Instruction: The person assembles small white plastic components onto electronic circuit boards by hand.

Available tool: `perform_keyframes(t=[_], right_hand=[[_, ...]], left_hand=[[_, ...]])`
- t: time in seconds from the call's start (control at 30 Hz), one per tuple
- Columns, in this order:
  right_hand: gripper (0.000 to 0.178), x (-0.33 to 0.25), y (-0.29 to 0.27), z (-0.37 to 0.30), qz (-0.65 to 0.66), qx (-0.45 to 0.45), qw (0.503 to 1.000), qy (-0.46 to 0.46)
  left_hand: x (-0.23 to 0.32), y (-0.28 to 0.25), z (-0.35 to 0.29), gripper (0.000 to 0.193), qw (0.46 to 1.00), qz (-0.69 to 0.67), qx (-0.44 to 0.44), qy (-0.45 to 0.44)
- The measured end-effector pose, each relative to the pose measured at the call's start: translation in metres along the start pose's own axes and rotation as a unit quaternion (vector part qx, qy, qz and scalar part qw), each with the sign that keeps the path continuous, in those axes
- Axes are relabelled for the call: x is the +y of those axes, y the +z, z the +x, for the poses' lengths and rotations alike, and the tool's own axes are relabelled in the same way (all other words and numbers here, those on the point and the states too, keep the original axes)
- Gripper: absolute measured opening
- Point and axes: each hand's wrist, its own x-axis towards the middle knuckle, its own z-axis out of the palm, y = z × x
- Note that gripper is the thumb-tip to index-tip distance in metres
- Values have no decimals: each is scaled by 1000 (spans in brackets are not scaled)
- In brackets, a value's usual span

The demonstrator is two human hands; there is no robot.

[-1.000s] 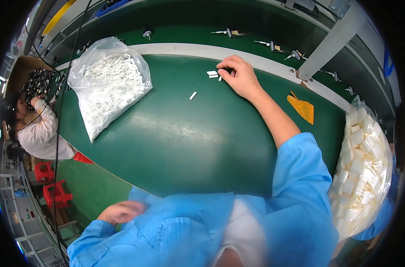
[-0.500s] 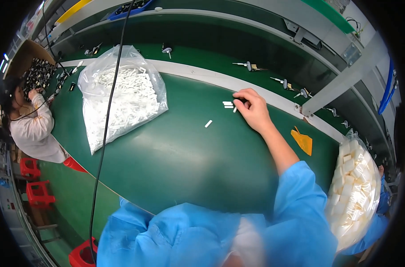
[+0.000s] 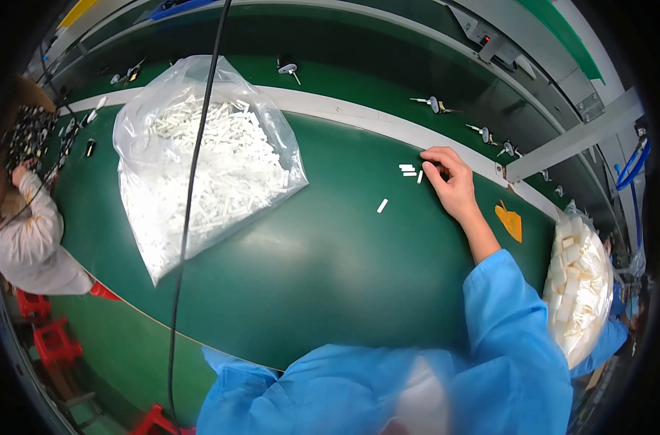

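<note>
My right hand (image 3: 451, 183) rests by the far side of the green work table, its fingers curved and the thumb a little apart from them. I see nothing held in it, though the inside of the palm is hidden. Just left of the thumb stands or lies a small white stick-shaped piece (image 3: 420, 177), apart from the hand. Beside it several more white pieces (image 3: 407, 170) lie in a small group. One single white piece (image 3: 382, 206) lies nearer to me. A large clear plastic bag (image 3: 203, 170) full of such white pieces sits at the left. My left hand is out of view.
A black cable (image 3: 192, 174) hangs across the bag. An orange scrap (image 3: 509, 220) lies right of my forearm. A bag of cream-coloured blocks (image 3: 580, 290) stands at the right edge. Small metal-and-plastic parts (image 3: 436, 104) line the far shelf. A co-worker (image 3: 32, 225) handles dark parts at left.
The whole view has shifted, so the table things appear displaced. My right hand stays by the small white pieces, with the thumb now slightly clear of the nearest one.
</note>
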Motion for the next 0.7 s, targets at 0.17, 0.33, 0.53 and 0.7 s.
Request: perform_keyframes(t=[0.17, 0.33, 0.53, 0.7], right_hand=[[15, -2, 1, -8, -46, -5, 999, -10], [15, 1, -3, -11, -49, 23, 998, -18], [29, 5, 3, 2, -39, -54, 995, -68], [28, 17, 8, 3, -23, -90, 992, -80]], left_hand=[[13, -11, -11, 24, 995, 83, -55, 10], [7, 10, -32, 24, 984, 166, -69, 14], [-34, 53, -56, 23, 962, 262, -80, 0], [-21, 114, -57, 23, 943, 324, -68, 25]])
